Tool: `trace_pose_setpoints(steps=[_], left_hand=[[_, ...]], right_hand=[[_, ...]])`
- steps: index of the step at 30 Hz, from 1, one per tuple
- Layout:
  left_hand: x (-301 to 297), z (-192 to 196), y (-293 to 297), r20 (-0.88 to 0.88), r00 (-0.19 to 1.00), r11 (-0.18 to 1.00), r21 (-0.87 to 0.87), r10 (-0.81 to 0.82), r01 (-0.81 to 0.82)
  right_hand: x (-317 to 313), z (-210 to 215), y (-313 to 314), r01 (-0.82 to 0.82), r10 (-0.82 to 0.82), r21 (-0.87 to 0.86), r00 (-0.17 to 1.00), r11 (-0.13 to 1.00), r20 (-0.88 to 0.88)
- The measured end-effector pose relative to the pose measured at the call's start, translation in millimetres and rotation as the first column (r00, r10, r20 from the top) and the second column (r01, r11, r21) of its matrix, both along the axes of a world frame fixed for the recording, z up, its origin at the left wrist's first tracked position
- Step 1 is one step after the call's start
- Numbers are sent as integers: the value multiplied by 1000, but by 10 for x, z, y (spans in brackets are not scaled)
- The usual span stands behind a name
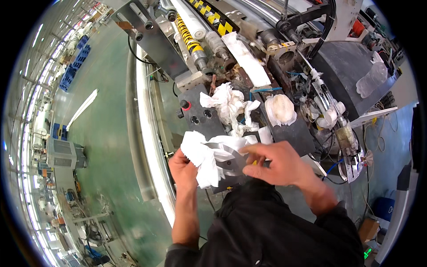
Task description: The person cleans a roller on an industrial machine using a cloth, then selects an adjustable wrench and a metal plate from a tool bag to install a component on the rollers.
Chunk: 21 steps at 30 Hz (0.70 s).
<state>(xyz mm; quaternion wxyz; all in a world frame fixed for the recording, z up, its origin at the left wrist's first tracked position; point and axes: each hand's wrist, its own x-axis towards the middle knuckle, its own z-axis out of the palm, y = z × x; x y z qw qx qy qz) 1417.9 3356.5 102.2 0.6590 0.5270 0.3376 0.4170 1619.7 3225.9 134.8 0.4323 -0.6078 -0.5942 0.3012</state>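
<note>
My left hand (181, 171) is closed on a crumpled white paper wipe (202, 155), whose serrated edge hangs over the fingers. A thin, curved grey strip (231, 153) runs from the wipe toward my right hand (280, 164). The right thumb and forefinger close around the strip's near end; their exact contact is partly hidden. Just beyond my hands, a heap of crumpled white wipes (229, 107) lies on the dark machine top (189, 95). Right of the heap sits a round, pale pad or lid (281, 110) on white wrapping.
Machine rollers (189, 40) with yellow-black markings stand ahead, beside a folded white cloth (247, 58). A red-collared black knob (184, 105) juts up at the left. A chrome rod (327, 95) and loose cables are at the right. Green floor (104, 133) stretches left.
</note>
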Motion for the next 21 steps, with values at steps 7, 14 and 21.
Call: trace_pose_setpoints(steps=[7, 14, 21], left_hand=[[217, -199, -389, 223, 944, 954, -231, 241, -189], [-34, -196, -184, 21, 999, 999, -38, -36, 37], [-41, 142, 43, -479, 830, 774, 396, -284, 494]], right_hand=[[-297, -338, -65, 228, -221, 103, 972, 968, -75], [-159, -166, -89, -21, 21, 8, 997, 1000, 76], [-46, 9, -1, -241, 267, -133, 935, 961, 235]])
